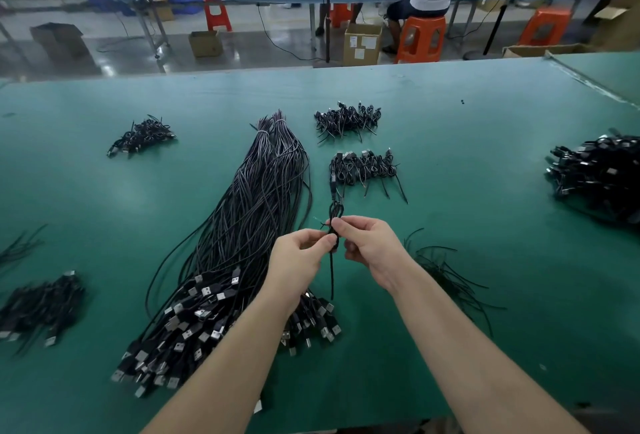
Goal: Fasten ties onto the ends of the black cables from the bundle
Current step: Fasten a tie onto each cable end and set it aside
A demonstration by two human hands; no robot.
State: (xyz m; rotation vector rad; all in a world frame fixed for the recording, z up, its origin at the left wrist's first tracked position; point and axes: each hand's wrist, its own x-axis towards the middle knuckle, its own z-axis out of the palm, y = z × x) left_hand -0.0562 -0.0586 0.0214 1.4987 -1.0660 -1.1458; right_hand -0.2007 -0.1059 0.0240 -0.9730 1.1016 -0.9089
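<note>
Tying step underway — left hand (300, 253) and right hand (367, 245) both pinch one looped black cable (333, 222) just right of the bundle (256, 198) — next, likely cinch the tie.

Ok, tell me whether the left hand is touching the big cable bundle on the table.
Cannot tell. In the head view the left hand pinches a folded cable and overlaps the cable bundle behind it; height above it isn't visible.
</note>
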